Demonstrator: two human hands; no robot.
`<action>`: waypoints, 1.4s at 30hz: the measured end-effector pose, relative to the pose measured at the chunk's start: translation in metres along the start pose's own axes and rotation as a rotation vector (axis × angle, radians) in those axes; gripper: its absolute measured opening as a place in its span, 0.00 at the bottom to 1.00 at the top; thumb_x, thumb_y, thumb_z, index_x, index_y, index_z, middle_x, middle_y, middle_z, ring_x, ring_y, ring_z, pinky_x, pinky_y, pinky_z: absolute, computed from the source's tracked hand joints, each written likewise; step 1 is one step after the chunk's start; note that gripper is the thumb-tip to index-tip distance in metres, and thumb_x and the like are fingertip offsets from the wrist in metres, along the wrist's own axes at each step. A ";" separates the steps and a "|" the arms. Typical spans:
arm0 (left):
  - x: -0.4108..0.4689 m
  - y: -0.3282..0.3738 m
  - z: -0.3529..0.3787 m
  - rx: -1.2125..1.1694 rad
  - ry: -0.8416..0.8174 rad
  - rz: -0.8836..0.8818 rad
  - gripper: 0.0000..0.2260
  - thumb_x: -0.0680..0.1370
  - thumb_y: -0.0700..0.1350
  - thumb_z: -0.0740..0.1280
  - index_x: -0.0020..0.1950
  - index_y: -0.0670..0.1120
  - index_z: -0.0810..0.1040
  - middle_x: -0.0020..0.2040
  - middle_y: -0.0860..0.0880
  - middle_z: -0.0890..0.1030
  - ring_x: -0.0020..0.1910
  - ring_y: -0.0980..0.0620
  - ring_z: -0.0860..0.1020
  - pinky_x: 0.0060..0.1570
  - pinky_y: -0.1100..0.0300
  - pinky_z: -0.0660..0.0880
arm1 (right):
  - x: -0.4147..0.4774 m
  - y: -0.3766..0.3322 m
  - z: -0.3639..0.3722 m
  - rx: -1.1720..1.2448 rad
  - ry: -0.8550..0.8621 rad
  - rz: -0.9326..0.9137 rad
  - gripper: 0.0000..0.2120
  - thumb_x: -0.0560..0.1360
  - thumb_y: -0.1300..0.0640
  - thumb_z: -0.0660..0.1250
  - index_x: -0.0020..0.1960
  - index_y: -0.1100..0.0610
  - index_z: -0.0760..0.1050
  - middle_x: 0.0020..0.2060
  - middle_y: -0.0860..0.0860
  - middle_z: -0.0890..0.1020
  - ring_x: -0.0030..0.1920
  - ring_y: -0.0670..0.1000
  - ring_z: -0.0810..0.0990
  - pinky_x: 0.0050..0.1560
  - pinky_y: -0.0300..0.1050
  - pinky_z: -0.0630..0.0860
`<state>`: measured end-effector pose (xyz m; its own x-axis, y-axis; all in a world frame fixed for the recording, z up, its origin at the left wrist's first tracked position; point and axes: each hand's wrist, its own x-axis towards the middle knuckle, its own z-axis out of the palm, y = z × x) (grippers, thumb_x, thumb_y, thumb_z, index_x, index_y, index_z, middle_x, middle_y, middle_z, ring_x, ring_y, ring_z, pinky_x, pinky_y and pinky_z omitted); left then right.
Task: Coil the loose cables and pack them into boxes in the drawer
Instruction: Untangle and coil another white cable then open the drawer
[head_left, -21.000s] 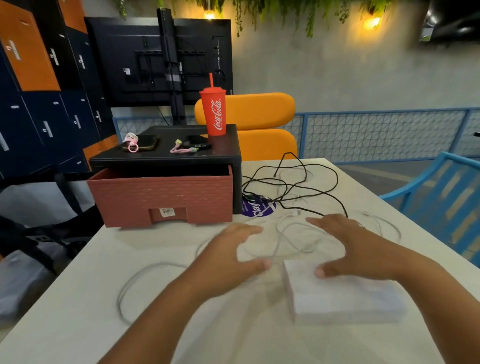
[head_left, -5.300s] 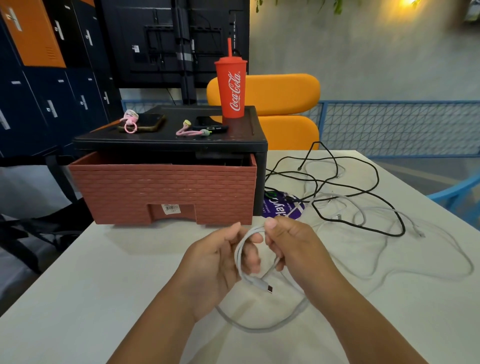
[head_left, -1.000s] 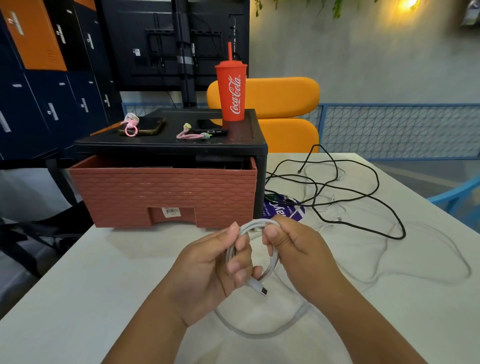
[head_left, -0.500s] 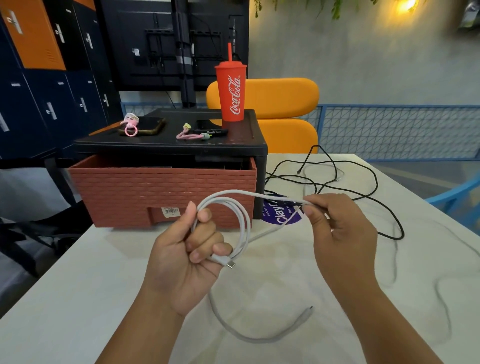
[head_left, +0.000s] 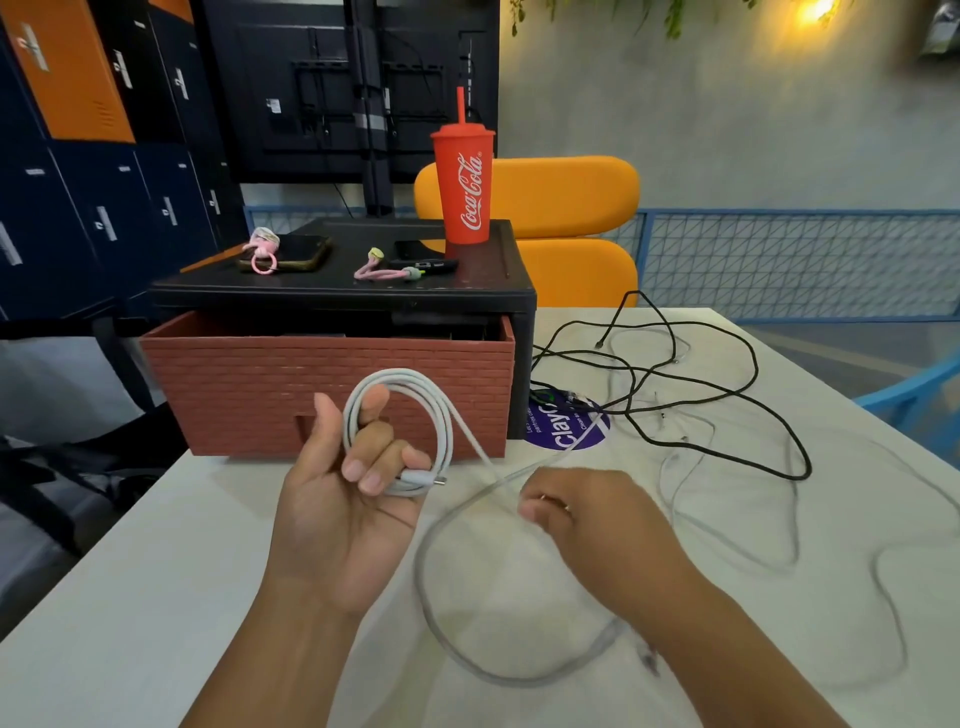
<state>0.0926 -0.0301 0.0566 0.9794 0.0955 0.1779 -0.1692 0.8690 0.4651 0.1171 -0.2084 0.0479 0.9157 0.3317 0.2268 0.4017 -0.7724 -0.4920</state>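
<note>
My left hand (head_left: 343, 499) is raised above the white table (head_left: 130, 597) and grips a white cable (head_left: 441, 421) wound in a few loops round its fingers, the plug end sticking out to the right. The cable's loose tail runs down to my right hand (head_left: 587, 519), which pinches it low over the table, then curves round on the tabletop. Behind the coil stands the brick-patterned drawer (head_left: 249, 384), pulled part way out of its black cabinet (head_left: 519, 312). A tangle of black cables (head_left: 727, 400) and thin white cables (head_left: 691, 467) lies at the right.
On the cabinet top stand a red Coca-Cola cup (head_left: 464, 187), two phones (head_left: 296, 252) and small pink cable ties (head_left: 374, 270). A purple round sticker (head_left: 566, 428) lies by the cabinet's foot. An orange chair (head_left: 571, 228) stands behind the table, a blue chair (head_left: 914, 395) at the right.
My right hand has dropped from beside the coil down to the table, sliding along the cable's tail. My left hand has lifted the coil a little higher.
</note>
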 end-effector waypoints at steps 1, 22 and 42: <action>0.000 -0.001 0.000 0.019 0.010 0.003 0.12 0.66 0.53 0.67 0.38 0.45 0.82 0.22 0.54 0.64 0.20 0.59 0.65 0.32 0.65 0.76 | -0.001 -0.003 0.002 -0.034 -0.055 -0.037 0.07 0.78 0.50 0.60 0.48 0.50 0.76 0.42 0.49 0.80 0.45 0.51 0.76 0.45 0.43 0.71; -0.008 -0.032 -0.003 1.342 -0.098 0.190 0.10 0.80 0.42 0.56 0.46 0.53 0.74 0.29 0.54 0.72 0.36 0.63 0.73 0.43 0.72 0.71 | -0.019 -0.022 -0.006 0.027 -0.321 -0.385 0.09 0.78 0.61 0.58 0.53 0.51 0.74 0.45 0.46 0.74 0.43 0.45 0.68 0.47 0.42 0.67; -0.013 -0.023 0.005 0.840 -0.214 -0.373 0.13 0.70 0.49 0.63 0.36 0.41 0.81 0.21 0.50 0.64 0.21 0.54 0.67 0.42 0.60 0.76 | -0.010 -0.009 -0.008 0.322 0.081 -0.243 0.08 0.76 0.47 0.61 0.42 0.48 0.76 0.30 0.40 0.76 0.36 0.41 0.75 0.35 0.35 0.70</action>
<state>0.0832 -0.0542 0.0478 0.9595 -0.2816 0.0082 0.0455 0.1835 0.9820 0.1041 -0.2092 0.0562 0.7950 0.4300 0.4279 0.6012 -0.4636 -0.6509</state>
